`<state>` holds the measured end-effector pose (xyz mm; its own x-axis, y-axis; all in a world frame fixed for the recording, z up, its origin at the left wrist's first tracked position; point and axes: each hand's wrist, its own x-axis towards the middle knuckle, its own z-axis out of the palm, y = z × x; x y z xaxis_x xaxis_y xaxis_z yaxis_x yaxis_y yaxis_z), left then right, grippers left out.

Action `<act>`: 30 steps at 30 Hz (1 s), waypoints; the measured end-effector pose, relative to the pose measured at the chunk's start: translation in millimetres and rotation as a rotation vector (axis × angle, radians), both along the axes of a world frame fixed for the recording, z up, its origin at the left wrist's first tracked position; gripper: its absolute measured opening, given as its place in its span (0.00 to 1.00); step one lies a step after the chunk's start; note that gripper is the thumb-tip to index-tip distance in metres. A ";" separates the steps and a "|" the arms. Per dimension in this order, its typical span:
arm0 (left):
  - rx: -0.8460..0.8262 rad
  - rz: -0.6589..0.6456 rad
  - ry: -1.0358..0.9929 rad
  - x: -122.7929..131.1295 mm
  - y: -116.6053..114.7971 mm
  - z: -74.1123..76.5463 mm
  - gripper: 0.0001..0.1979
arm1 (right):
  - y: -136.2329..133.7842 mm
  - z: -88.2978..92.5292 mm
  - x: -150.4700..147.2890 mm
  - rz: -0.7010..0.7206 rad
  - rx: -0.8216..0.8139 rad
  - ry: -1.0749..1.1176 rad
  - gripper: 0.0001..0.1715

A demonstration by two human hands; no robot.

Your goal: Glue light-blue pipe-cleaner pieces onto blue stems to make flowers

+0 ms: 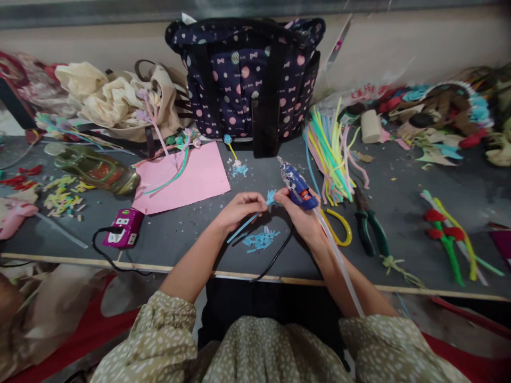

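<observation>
Pinched in my left hand point(248, 208) is a blue pipe cleaner stem point(241, 230) that slants down to the left. At its upper end sits a tuft of short blue pieces point(271, 197), between my two hands. My right hand point(299, 210) is wrapped round a blue glue gun point(295, 183), its nozzle pointing up and away, with a long clear glue stick point(339, 255) trailing from its back. The thumb and finger of that hand also touch the blue tuft. Below my hands lies a small pile of cut blue pieces point(261, 240).
A pink sheet point(183, 181) and a purple power socket point(123, 229) lie left. A patterned bag point(247, 74) stands behind, a black phone point(265, 127) against it. Pipe cleaners point(331, 154), green-handled pliers point(371, 231) and red-topped stems point(445, 234) are on the right. A black cord point(277, 258) crosses the front.
</observation>
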<state>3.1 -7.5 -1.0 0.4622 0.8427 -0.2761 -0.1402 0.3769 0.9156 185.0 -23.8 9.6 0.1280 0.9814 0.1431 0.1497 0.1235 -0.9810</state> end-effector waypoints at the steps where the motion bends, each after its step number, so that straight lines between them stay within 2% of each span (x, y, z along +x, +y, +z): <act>1: 0.004 0.002 0.001 -0.1 0.1 -0.1 0.05 | -0.2 1.1 -0.2 0.000 0.001 -0.001 0.10; 16: 0.010 -0.006 0.026 -0.6 -0.1 2.7 0.05 | -0.1 -5.1 0.0 0.017 0.092 -0.031 0.08; 30: -0.026 -0.003 0.026 1.1 -0.8 3.3 0.06 | -2.7 -3.8 -4.8 -0.016 0.166 -0.062 0.07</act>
